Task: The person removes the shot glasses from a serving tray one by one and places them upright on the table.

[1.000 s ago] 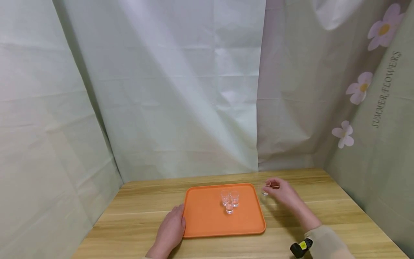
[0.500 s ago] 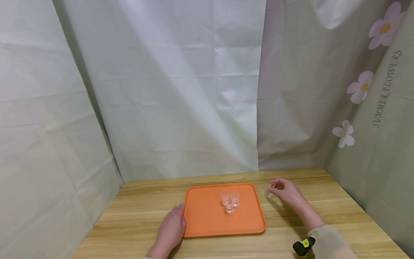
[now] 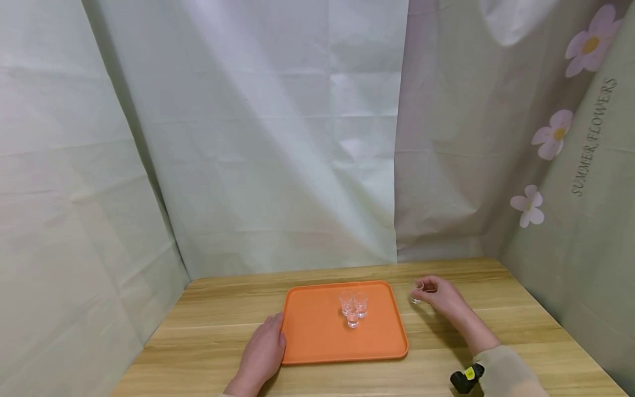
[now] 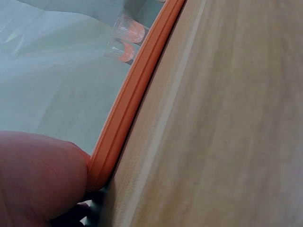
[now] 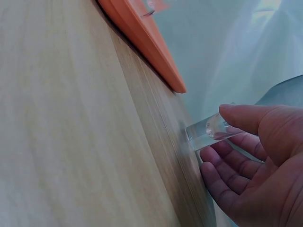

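A small clear shot glass [image 3: 415, 296] is pinched between the thumb and fingers of my right hand [image 3: 446, 300], right of the orange tray [image 3: 317, 342]. In the right wrist view the shot glass [image 5: 208, 134] stands with its thick base at the wooden tabletop, and the thumb [image 5: 246, 117] lies across its upper part. My left hand [image 3: 262, 350] rests against the tray's left edge, fingers laid along the rim. In the left wrist view the left hand [image 4: 42, 175] touches the tray's corner; its fingers are mostly hidden. Three more shot glasses [image 3: 353, 318] stand close together on the tray.
The wooden table [image 3: 208, 325] extends on both sides of the tray. Pale curtains [image 3: 278, 165] hang behind it and at the sides, with flowers printed on the right one. A black device with a yellow mark [image 3: 467, 378] sits at the right wrist.
My right hand has moved a little to the right, away from the tray, with the shot glass in its grip, then lowered slightly. The left hand, tray and three other glasses look unmoved.
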{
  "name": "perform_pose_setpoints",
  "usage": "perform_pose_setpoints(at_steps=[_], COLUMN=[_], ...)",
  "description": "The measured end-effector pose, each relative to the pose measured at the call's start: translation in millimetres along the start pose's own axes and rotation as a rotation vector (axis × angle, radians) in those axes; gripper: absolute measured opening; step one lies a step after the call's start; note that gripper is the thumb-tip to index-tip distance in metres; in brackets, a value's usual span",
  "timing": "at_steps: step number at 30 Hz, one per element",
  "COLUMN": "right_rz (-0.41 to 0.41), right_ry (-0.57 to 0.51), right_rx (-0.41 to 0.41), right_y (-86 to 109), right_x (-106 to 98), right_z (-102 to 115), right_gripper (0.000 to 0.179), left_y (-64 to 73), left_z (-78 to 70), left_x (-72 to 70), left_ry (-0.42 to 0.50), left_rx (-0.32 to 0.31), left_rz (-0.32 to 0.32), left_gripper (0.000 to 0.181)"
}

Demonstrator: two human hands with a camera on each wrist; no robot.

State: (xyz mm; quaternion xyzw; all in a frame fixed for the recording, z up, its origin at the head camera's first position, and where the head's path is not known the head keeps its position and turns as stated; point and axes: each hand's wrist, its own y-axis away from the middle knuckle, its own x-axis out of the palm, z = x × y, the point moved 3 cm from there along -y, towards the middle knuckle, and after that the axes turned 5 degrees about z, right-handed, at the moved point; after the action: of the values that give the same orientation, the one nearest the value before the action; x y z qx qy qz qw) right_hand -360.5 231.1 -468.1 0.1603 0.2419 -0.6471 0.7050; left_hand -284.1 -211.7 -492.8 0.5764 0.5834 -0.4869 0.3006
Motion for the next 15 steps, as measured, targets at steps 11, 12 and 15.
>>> perform_pose_setpoints(at_steps=[11, 12, 15], right_rz=[0.019, 0.022, 0.026], right_ry=[-0.028, -0.033, -0.035], right_rx=[0.014, 0.013, 0.003], right_y=[-0.7, -0.8, -0.5], right_x=[1.3, 1.1, -0.3], right_z=[-4.3, -4.1, -1.0], right_gripper=[0.045, 0.047, 0.056], left_y=[0.8, 1.0, 1.5], left_z=[0.5, 0.5, -0.4], left_x=[-0.3, -0.6, -1.3], left_ry=[-0.008, -0.007, -0.005], left_rx=[0.014, 0.016, 0.019], left_rz=[-0.018, -0.02, -0.023], left_gripper=[0.044, 0.044, 0.044])
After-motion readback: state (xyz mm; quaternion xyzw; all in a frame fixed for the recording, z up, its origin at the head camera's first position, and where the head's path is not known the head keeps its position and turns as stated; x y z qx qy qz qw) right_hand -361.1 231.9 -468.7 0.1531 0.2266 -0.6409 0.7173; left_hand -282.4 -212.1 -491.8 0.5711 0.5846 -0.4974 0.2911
